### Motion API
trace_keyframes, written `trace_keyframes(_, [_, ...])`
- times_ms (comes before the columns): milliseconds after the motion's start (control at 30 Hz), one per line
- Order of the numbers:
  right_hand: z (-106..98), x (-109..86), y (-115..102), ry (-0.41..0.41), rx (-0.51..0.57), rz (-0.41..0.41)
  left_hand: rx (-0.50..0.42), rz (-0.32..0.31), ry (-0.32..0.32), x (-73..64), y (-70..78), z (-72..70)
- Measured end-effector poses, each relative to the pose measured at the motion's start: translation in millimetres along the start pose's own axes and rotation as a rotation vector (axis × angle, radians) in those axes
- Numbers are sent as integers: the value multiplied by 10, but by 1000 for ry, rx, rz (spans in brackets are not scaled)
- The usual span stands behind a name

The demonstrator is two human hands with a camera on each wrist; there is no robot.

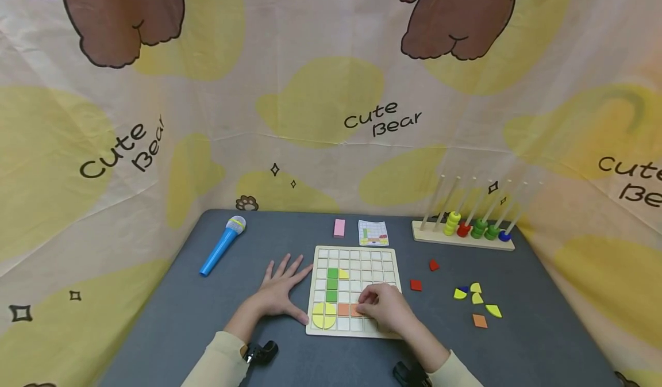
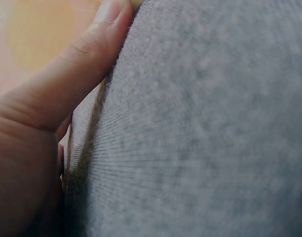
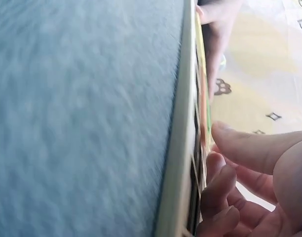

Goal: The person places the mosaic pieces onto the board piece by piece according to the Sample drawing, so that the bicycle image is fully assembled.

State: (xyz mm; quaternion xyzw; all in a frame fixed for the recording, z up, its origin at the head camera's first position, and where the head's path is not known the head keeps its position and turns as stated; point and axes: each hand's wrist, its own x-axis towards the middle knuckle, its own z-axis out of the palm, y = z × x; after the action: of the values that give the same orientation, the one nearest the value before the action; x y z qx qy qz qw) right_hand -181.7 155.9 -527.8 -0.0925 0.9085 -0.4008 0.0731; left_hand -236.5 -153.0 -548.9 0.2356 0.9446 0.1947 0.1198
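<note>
A pale grid board (image 1: pixel 316 248) lies on the dark table, with green squares (image 1: pixel 332 284), yellow quarter-circles (image 1: pixel 323 321), a yellow piece (image 1: pixel 343 274) and an orange square (image 1: pixel 343 309) in its cells. My left hand (image 1: pixel 279 292) lies spread beside the board, its thumb at the lower left edge. Over the lower middle cells, my right hand (image 1: pixel 385 306) has curled fingers and pinches a second orange square (image 1: pixel 355 310) at board level. In the right wrist view, the thumb (image 3: pixel 240 145) and fingertips meet the board's surface; the fingers partly cover the piece.
Loose pieces lie to the right: red ones (image 1: pixel 416 285), yellow ones (image 1: pixel 493 310), a blue one partly covered, and an orange one (image 1: pixel 480 321). Behind the board are a pink block (image 1: pixel 339 228) and a pattern card (image 1: pixel 373 233). A bead rack (image 1: pixel 462 240) and a blue microphone (image 1: pixel 219 251) flank them.
</note>
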Motion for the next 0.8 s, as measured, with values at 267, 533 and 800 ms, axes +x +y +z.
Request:
trace_keyframes(267, [-206, -81, 53, 49, 11, 70, 9, 12, -2, 7, -14, 8])
trace_keyframes(533, [-426, -154, 186, 155, 5, 137, 1, 15, 8, 7, -11, 16])
trace_keyframes(800, [-651, -239, 352, 181, 0, 201, 7, 11, 13, -7, 6, 6])
